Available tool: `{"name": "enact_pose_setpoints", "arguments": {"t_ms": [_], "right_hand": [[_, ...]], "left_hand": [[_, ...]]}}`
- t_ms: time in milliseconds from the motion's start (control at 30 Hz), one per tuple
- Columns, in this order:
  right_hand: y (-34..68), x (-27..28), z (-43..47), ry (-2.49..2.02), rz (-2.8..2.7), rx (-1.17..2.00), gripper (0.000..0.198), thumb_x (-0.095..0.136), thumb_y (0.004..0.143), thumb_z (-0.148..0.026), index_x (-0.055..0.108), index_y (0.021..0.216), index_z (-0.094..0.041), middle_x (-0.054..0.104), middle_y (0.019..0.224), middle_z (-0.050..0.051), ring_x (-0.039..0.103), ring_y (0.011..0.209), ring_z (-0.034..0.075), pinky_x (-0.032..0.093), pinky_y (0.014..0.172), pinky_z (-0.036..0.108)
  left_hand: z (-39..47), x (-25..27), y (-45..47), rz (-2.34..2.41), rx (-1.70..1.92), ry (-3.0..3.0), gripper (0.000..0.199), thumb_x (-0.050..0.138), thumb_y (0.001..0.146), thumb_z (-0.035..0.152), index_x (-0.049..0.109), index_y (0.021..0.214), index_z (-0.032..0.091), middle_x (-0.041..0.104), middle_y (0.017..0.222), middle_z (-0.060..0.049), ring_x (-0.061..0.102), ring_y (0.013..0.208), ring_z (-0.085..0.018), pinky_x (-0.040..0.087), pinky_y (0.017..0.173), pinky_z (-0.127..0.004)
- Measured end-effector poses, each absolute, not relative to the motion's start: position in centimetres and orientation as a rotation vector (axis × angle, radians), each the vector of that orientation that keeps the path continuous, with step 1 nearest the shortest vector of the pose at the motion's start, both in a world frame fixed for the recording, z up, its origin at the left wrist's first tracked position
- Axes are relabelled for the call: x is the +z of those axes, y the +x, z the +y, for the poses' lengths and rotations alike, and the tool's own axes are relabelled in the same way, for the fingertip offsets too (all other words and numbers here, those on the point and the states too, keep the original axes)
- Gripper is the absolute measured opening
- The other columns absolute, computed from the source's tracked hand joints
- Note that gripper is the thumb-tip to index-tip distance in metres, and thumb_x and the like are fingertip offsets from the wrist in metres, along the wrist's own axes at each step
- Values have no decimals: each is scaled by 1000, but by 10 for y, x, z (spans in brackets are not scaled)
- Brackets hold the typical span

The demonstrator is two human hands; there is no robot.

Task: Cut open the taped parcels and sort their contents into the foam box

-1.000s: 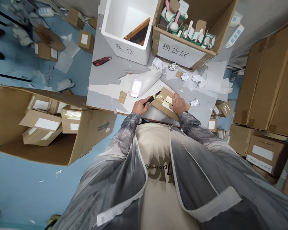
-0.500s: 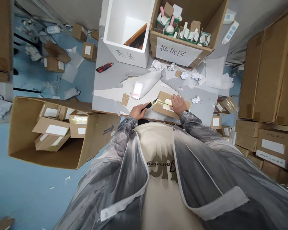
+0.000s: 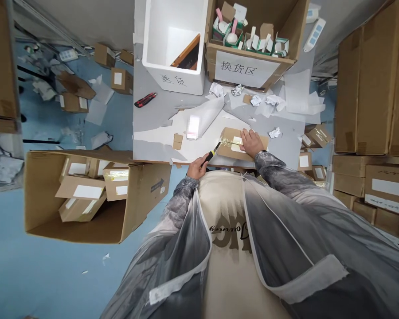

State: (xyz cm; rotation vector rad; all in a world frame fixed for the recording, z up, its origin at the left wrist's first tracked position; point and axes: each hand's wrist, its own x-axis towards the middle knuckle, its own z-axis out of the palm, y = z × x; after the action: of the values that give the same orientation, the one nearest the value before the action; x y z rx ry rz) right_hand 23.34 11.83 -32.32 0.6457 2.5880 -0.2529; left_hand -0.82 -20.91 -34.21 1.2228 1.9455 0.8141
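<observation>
Parcel (image 3: pixel 241 144): flat brown cardboard, glossy tape, white label.

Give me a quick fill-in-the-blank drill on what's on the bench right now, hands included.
1. The left hand grips a ____ with a yellow and black handle.
2. The right hand presses flat on a small taped ____ lying on the grey table.
3. A second cutter, red and black, lies on the table beside the white ____ box.
4. The large open carton left of the table holds several ____ with white labels.

Missing words: utility knife; cardboard box; foam; small cardboard boxes
</observation>
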Motion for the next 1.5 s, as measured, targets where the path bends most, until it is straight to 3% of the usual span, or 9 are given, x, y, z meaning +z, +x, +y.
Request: {"name": "enact_pose_setpoints", "arguments": {"t_ms": [167, 333, 500, 733, 900, 1133, 1233, 1400, 1500], "right_hand": [[231, -318, 117, 698, 2545, -263, 86, 61, 118, -35, 41, 192, 6, 43, 195, 38, 49, 170, 56, 44, 137, 75], [216, -307, 108, 815, 2468, -240, 83, 51, 121, -35, 39, 191, 8, 43, 195, 39, 50, 170, 54, 48, 135, 69], [197, -284, 104, 929, 2354, -226, 76, 43, 124, -32, 43, 189, 8, 52, 189, 37, 61, 163, 45, 54, 130, 51], [202, -263, 95, 1199, 2047, -340, 54, 39, 128, -28, 68, 168, -6, 86, 142, 27, 83, 126, 36, 57, 101, 39], [208, -269, 77, 1357, 1967, -386, 54, 44, 128, -28, 63, 175, -9, 87, 140, 28, 84, 125, 35, 55, 96, 38], [220, -278, 85, 1476, 1963, -397, 46, 46, 124, -24, 81, 151, -10, 89, 132, 28, 85, 122, 38, 55, 97, 40], [224, -280, 89, 1494, 1970, -434, 47, 46, 123, -24, 82, 150, -10, 89, 131, 28, 84, 120, 39, 55, 98, 42], [222, -281, 87, 1546, 1968, -485, 46, 48, 122, -23, 85, 145, -10, 89, 133, 29, 85, 123, 41, 58, 99, 43], [214, -277, 81, 1611, 1943, -508, 43, 52, 122, -24, 86, 145, -11, 89, 134, 28, 86, 126, 40, 60, 103, 42]], "left_hand": [[-246, -349, -23, 1906, 771, 1194, 83, 37, 125, 74, 78, 172, 18, 90, 123, -19, 87, 110, -33, 72, 105, -43], [-236, -356, -48, 1956, 780, 989, 75, 45, 126, 71, 77, 174, 23, 85, 159, -16, 83, 143, -37, 66, 127, -47], [-155, -381, -63, 1912, 560, 831, 74, 52, 127, 59, 62, 187, 17, 79, 169, -21, 80, 148, -45, 66, 127, -55], [-61, -426, -71, 1784, 507, 882, 80, 49, 128, 45, 39, 198, 6, 70, 177, -28, 69, 164, -43, 55, 138, -55], [-49, -441, -81, 1579, 346, 1121, 75, 55, 123, 35, 49, 194, 15, 78, 169, -21, 74, 156, -42, 57, 136, -55], [-15, -441, -87, 1493, 441, 1217, 83, 69, 99, 18, 62, 182, 10, 67, 183, -22, 68, 165, -33, 51, 146, -52], [7, -435, -87, 1534, 471, 1145, 76, 71, 95, 13, 74, 170, 11, 73, 174, -21, 64, 168, -35, 47, 149, -53], [-3, -389, -55, 2035, 603, 832, 48, 56, 121, 26, 73, 165, 15, 76, 159, -23, 74, 150, -35, 57, 139, -53], [-30, -345, -5, 2077, 600, 1015, 54, 54, 128, 47, 67, 170, 14, 66, 173, -27, 63, 166, -40, 49, 145, -58]]}}
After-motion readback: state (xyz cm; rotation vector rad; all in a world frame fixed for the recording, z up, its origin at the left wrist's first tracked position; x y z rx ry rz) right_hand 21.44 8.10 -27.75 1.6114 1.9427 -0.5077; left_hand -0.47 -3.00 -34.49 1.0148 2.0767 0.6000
